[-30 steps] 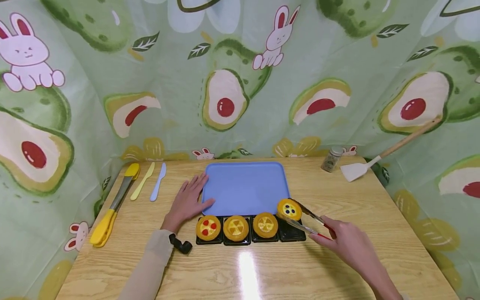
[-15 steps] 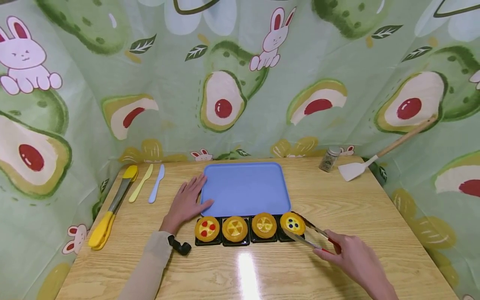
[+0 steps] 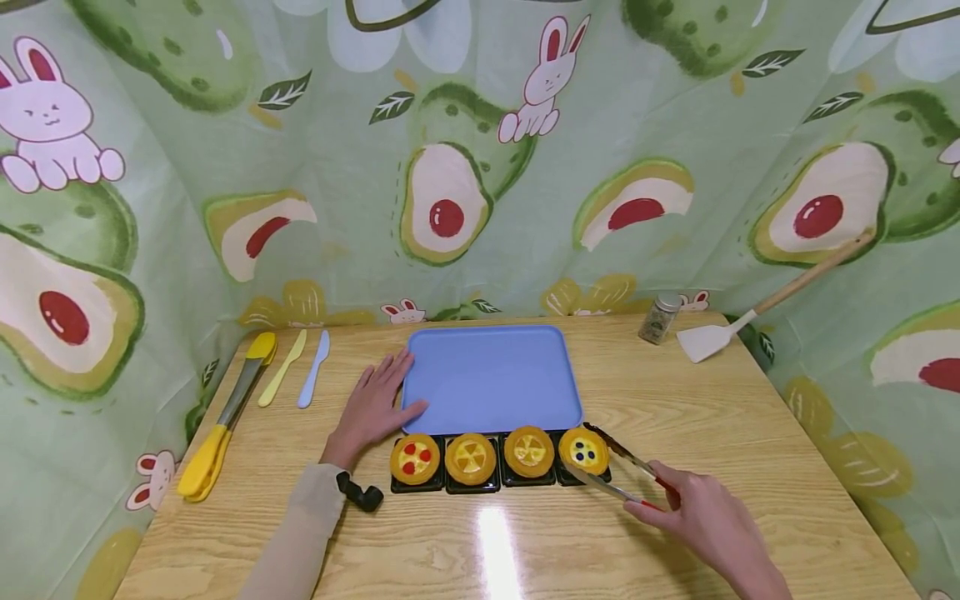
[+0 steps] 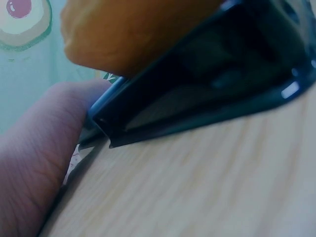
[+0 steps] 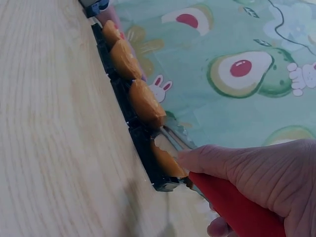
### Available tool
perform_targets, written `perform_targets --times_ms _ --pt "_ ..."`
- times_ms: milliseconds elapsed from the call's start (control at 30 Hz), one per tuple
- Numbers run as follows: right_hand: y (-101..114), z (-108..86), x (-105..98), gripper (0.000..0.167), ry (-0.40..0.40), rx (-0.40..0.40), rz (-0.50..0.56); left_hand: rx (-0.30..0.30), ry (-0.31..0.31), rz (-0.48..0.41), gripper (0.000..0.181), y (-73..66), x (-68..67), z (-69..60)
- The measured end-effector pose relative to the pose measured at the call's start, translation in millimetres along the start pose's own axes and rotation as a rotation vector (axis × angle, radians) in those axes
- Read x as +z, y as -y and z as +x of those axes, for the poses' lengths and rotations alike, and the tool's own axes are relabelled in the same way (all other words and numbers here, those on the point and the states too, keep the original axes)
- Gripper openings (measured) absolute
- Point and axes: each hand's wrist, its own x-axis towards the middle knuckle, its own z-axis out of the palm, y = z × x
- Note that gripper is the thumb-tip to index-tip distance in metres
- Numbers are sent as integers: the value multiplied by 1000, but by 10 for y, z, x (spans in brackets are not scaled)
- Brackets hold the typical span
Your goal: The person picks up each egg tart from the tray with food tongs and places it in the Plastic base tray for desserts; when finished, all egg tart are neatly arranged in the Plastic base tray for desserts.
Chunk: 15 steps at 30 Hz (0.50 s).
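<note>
My right hand holds red-handled metal tongs. The tong arms lie on either side of a tart with dark blue dots, which sits on the rightmost small black container; whether they still press it cannot be told. Three more tarts rest on black containers to its left: one with red dots and two with yellow wedge patterns. On the left rim of a blue tray, my left hand rests with fingers extended. A tart and container appear close up in the left wrist view.
Yellow-and-grey tongs, a yellow knife and a blue knife lie at the left. A shaker jar and a white spatula with a wooden handle are at the back right. A patterned curtain surrounds the table.
With the tongs, my right hand has lowered the blue-dotted tart from the tray's front right corner onto the rightmost black container. My left hand has stayed on the tray's edge.
</note>
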Motion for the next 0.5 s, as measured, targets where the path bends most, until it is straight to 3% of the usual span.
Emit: perform_targets --times_ms 200,500 --pt "41 -60 -153 69 -39 -3 75 9 -5 8 100 -1 -10 4" --pt "109 8 -395 64 -182 -23 98 8 -8 7 100 1 -6 -7"
